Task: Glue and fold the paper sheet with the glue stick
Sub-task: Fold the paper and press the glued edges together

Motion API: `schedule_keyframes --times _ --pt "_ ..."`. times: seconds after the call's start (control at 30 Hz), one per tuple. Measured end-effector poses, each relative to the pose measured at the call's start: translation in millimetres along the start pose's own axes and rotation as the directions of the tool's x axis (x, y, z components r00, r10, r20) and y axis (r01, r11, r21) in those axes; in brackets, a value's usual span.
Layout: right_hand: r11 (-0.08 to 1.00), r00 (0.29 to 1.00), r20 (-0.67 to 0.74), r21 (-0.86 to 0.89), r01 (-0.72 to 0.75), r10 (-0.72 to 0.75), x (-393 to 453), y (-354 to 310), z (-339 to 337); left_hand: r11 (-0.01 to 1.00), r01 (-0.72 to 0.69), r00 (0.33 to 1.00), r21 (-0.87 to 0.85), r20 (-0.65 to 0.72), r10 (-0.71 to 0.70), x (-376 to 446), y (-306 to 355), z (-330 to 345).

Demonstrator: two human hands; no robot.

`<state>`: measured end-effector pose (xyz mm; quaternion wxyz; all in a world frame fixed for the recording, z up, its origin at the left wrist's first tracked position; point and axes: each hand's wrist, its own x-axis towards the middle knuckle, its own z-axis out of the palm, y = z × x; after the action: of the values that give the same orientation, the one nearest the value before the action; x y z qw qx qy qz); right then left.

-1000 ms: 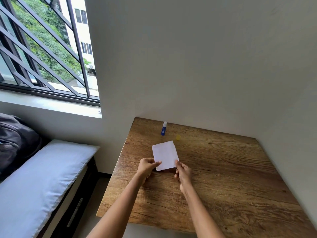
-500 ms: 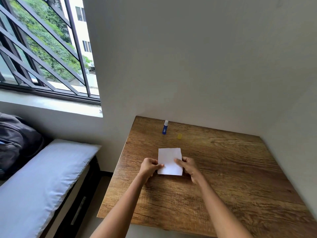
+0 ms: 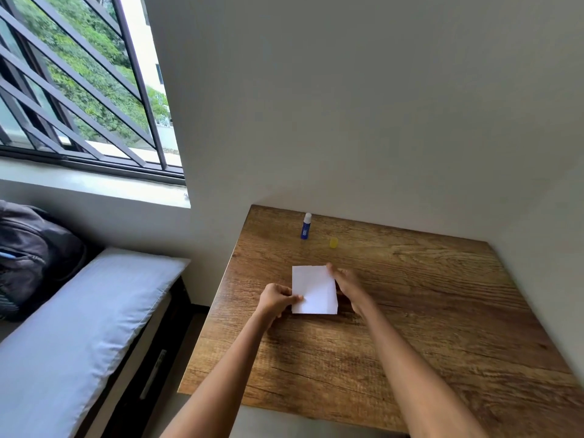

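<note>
A small white paper sheet [image 3: 314, 289] lies flat on the wooden table [image 3: 410, 311], its edges squared to me. My left hand [image 3: 276, 300] pinches its left edge between thumb and fingers. My right hand [image 3: 346, 284] rests along the sheet's right edge, fingertips at the top right corner. A blue glue stick [image 3: 305, 226] with its white tip bare stands upright near the table's far left edge, well beyond both hands. Its yellow cap [image 3: 333, 242] sits on the table just right of it.
White walls close the table's far and right sides. Left of the table is a bed with a pale pillow [image 3: 79, 327] and a dark bag [image 3: 28, 257]. A barred window [image 3: 79, 83] is above it.
The sheet has been turned from a tilt to square with me. My right hand slid from the sheet's near right corner up along its right edge; my left hand stayed at the left edge.
</note>
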<state>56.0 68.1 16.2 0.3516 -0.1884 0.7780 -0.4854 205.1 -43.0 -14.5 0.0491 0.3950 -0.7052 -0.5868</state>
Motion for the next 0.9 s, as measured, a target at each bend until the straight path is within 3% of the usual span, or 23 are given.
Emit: schedule_keyframes --times 0.1,0.2,0.3,0.4,0.57,0.73,0.9 --pt "1.000 0.999 -0.045 -0.002 0.007 -0.007 -1.3 -7.1 4.0 1.000 0.004 1.000 -0.016 -0.001 -0.004 -2.0 1.4 -0.9" --pt "0.964 0.975 -0.062 -0.173 0.202 -0.215 -1.4 -15.6 7.8 1.000 -0.003 0.999 -0.006 0.043 0.004 -4.6 3.6 -3.5" --pt "0.831 0.929 0.114 -0.419 0.366 -0.351 1.1 -27.9 14.3 1.000 -0.024 0.997 -0.003 0.072 0.024 -6.3 3.7 -5.8" --pt "0.685 0.904 0.287 -0.590 0.428 -0.317 4.5 -40.9 25.2 0.999 -0.046 0.997 0.001 0.069 0.046 -7.8 2.3 -5.5" --pt "0.684 0.907 0.328 -0.600 0.415 -0.263 5.2 -49.3 35.3 0.997 -0.075 0.996 -0.037 0.054 0.077 -9.7 1.7 -6.8" --pt "0.673 0.908 0.330 -0.612 0.414 -0.258 5.2 -54.0 33.4 0.961 -0.161 0.982 -0.225 -0.135 0.133 -8.7 5.4 -14.3" --pt "0.656 0.918 0.260 -0.643 0.395 -0.299 8.8 -66.6 27.6 0.969 -0.145 0.985 -0.198 -0.116 0.124 -0.3 19.1 -17.5"
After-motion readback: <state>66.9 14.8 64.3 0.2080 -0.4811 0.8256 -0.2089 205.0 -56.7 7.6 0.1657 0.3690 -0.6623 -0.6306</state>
